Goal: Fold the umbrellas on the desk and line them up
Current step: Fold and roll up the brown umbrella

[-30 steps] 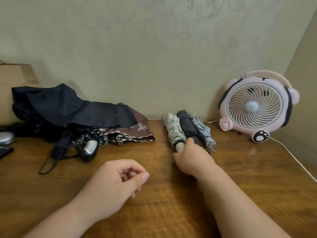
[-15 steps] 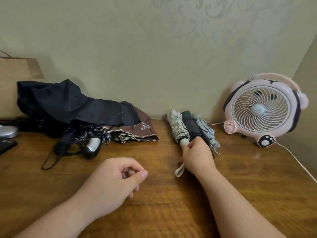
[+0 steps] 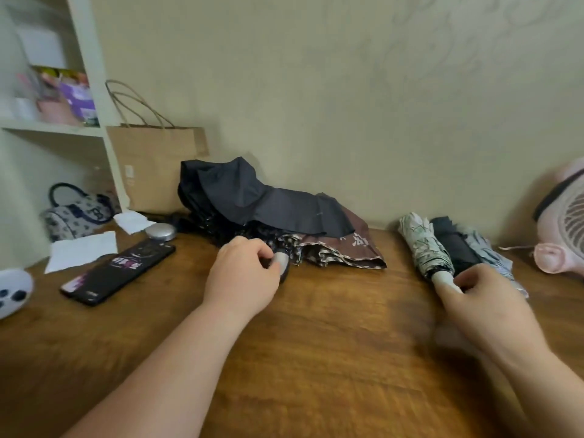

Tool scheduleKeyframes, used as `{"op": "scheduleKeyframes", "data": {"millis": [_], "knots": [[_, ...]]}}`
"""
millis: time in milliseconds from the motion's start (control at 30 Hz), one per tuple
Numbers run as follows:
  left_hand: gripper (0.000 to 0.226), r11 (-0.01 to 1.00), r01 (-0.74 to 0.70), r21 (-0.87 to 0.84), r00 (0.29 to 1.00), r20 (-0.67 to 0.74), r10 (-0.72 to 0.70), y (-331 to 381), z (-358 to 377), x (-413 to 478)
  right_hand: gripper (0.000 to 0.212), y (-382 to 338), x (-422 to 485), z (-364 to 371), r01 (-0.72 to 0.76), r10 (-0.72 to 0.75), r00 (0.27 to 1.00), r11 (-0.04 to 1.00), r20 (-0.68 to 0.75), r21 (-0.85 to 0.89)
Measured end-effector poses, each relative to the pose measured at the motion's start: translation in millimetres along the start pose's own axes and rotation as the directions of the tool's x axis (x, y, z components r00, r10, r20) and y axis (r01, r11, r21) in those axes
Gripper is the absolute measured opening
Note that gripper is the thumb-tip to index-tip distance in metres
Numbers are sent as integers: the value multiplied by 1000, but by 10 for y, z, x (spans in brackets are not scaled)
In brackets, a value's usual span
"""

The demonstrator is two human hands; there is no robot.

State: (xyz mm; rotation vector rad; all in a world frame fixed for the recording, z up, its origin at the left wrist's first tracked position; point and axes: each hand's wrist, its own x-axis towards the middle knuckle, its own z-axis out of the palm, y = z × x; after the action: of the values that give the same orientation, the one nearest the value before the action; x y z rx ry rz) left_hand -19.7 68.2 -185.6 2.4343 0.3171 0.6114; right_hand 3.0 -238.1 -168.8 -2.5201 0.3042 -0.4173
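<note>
The wooden tabletop (image 3: 331, 327) is stretching out under my forearms, running back to a beige wall. At its back left a heap of unfolded umbrellas is lying: a black canopy (image 3: 252, 197) is draping over the top, and a brown canopy (image 3: 354, 248) with pale lettering and a cream edge is spreading out from under it toward the right. Behind the heap a brown paper bag (image 3: 155, 165) is standing upright against the wall, beside a white shelf unit (image 3: 91, 90). At the far right edge a pink desk fan (image 3: 565, 226) is showing only in part. Between the heap and the fan three folded umbrellas are lying side by side, touching, handles toward me: a cream patterned umbrella (image 3: 420, 245) on the left, a black folded umbrella (image 3: 455, 248) in the middle and a grey-white umbrella (image 3: 486, 251) on the right. A black phone (image 3: 120, 270) is lying flat at the left, near some white paper slips. My left hand (image 3: 243, 276) is reaching into the front of the heap, its fingers closing around a silver-and-black umbrella handle (image 3: 281, 263). My right hand (image 3: 486, 298) is resting at the near end of the folded row, fingers curling onto the pale handle (image 3: 442, 278) of the cream patterned umbrella, thumb lying along it.
</note>
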Motion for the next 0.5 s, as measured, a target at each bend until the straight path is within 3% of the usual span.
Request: {"op": "scheduleKeyframes", "data": {"millis": [167,333,433,500], "knots": [[48,997,52,56,989,138,-59,-21,178,2,21,-127,-158,-30,111,-112,988,994,-104,-10],[53,938,64,340,994,59,-89,99,281,22,25,-205,-279,52,321,-360,896,930,-259,-180],[53,936,99,337,995,-2,-104,83,308,27,20,-315,-450,157,467,-461,875,884,-146,7],[51,947,71,314,997,-17,-69,101,295,11,24,-383,-572,210,420,-423,906,887,-24,190]]}}
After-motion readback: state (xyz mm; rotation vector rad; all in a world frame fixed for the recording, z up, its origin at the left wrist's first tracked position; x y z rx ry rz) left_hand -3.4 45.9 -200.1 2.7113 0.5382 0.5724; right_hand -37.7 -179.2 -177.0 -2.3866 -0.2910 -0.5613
